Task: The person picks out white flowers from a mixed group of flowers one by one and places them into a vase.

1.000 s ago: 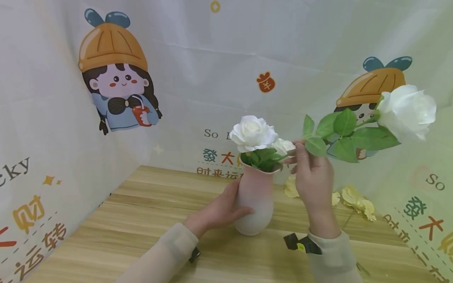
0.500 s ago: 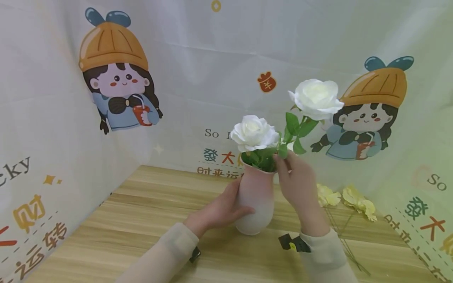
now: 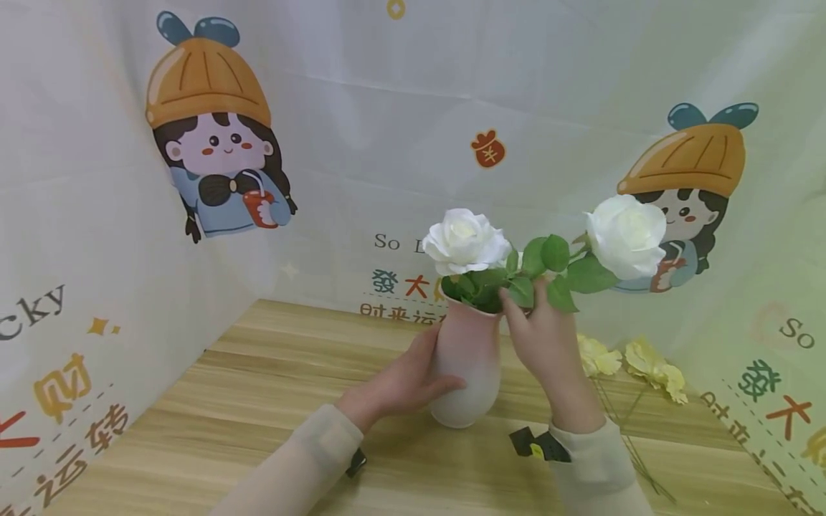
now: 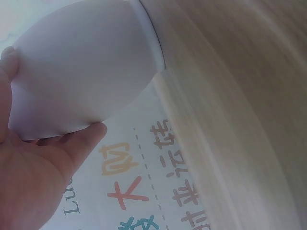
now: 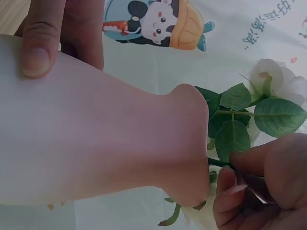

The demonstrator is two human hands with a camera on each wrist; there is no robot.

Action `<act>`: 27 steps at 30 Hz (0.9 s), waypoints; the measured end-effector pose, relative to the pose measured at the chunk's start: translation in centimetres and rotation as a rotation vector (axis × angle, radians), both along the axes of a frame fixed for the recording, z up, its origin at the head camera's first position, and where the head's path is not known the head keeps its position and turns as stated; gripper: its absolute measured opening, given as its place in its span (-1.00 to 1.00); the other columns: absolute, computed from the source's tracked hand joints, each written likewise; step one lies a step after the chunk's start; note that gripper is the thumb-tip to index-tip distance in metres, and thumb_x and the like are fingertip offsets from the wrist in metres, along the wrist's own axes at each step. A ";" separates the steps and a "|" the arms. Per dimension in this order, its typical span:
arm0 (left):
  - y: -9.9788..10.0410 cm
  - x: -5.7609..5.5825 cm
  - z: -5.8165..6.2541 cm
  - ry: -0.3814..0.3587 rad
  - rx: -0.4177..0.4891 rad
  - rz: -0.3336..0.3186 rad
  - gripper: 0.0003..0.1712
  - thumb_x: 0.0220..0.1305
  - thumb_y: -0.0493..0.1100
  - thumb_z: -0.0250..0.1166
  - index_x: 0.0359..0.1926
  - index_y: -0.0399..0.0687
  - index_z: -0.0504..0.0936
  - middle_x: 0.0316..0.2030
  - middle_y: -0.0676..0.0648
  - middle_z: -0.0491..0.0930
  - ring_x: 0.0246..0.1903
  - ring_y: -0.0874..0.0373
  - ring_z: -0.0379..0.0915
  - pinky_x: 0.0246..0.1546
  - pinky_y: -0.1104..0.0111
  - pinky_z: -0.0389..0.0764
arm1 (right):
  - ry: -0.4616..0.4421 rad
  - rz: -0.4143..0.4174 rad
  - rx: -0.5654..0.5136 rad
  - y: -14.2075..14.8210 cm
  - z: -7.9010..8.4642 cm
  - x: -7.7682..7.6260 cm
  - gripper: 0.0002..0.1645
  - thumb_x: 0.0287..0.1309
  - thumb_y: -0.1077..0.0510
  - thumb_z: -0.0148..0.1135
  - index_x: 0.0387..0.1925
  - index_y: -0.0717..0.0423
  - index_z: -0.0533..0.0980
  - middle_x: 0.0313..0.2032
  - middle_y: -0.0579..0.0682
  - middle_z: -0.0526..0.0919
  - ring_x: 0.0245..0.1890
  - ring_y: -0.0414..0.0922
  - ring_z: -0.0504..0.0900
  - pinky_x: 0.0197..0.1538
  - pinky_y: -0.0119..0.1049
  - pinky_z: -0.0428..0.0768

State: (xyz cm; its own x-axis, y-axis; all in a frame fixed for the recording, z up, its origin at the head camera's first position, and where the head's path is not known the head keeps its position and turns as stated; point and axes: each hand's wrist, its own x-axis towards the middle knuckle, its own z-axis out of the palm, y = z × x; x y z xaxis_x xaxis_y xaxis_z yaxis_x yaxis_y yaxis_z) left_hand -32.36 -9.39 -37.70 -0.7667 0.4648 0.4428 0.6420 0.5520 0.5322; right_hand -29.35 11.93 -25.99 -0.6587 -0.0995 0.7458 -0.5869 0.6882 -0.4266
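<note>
In the head view my left hand grips the side of a pink-to-white vase, thumb across its front. The left wrist view shows the fingers curved round the vase's pale body. At the right of the vase mouth, my right hand pinches the stem of an artificial white rose, whose head leans out to the right. In the right wrist view the dark green stem runs from the fingertips to the rim. Another white rose stands in the vase with green leaves.
Several pale yellow flowers lie at the back right of the wooden table, their thin stems pointing toward the front. A printed cloth hangs along the back and sides. A black wrist device sits at the right cuff.
My right hand has brought the rose left and down to the vase mouth. Its head swung upright, then leaned right again. The left hand stays on the vase.
</note>
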 end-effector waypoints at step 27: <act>-0.1 0.1 0.0 -0.009 0.004 -0.004 0.18 0.30 0.24 0.29 0.52 -0.23 -0.25 0.35 -0.26 0.11 0.25 0.07 0.17 0.29 0.16 0.31 | 0.179 0.047 -0.209 0.6 0.5 0.1 -0.77 0.50 0.11 0.01 -0.05 0.19 0.48 -0.54 0.00 0.64 -0.66 -0.24 0.55 -0.61 -0.26 0.54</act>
